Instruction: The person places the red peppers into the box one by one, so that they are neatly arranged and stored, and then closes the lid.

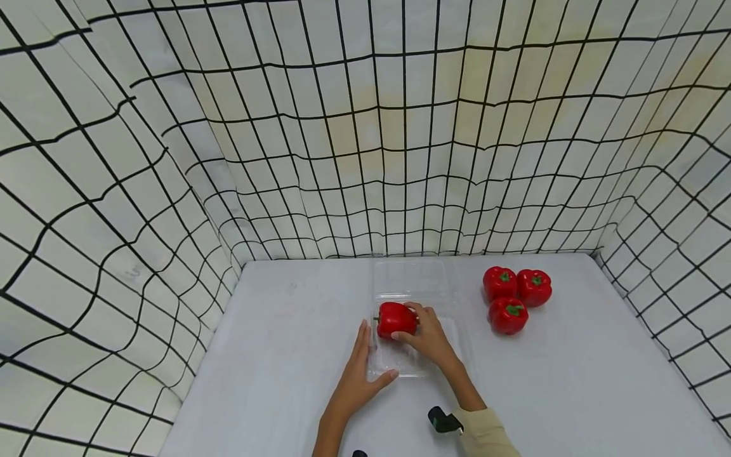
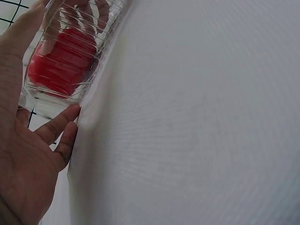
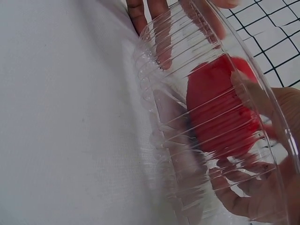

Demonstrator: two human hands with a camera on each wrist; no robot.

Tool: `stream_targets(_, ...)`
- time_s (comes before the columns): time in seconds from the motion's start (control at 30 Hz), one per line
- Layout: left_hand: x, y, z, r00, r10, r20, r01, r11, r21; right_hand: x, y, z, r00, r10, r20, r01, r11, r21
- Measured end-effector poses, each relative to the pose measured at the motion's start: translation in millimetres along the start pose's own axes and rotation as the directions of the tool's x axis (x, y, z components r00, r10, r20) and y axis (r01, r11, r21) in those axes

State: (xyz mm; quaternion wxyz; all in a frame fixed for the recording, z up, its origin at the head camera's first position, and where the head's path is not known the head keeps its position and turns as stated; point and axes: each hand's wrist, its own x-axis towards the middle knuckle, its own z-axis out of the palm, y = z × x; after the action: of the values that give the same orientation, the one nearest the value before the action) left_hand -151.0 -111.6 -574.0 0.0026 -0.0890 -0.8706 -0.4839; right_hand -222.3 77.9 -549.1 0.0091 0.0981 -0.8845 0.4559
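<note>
A red bell pepper (image 1: pixel 395 319) lies on its side in the far left part of a clear plastic clamshell container (image 1: pixel 412 364), its stem toward the left. With thumb and fingers my right hand (image 1: pixel 431 337) grips this pepper from the right, inside the container. My left hand (image 1: pixel 354 386) is at the container's left side, fingers straight along the wall and thumb spread near the front edge. Through the ribbed clear wall, the right wrist view shows the pepper (image 3: pixel 220 108) between the thumb and fingers. The container's lid (image 1: pixel 410 277) is folded back, away from me.
Three more red bell peppers stand grouped on the white table (image 1: pixel 274 343) to the right: one back left (image 1: pixel 499 283), one back right (image 1: pixel 535 289), one in front (image 1: pixel 507 317). Black-grid netting (image 1: pixel 354 152) over white walls encloses the back and sides.
</note>
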Motion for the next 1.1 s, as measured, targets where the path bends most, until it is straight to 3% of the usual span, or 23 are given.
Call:
stream_targets(0.7, 3.7, 2.6, -1.6, 1.000, 0.005, 0.011, -0.005, 1.000, 0.007, 2.3, -1.7, -1.6, 1.000, -0.014, 0.011, 0.014, 1.000, 0.004)
stream_targets(1.1, 1.2, 1.4, -1.6, 1.000, -0.011, 0.012, 0.011, 1.000, 0.007, 0.4, -2.0, -0.9, 0.999, 0.024, 0.028, -0.023, 1.000, -0.005)
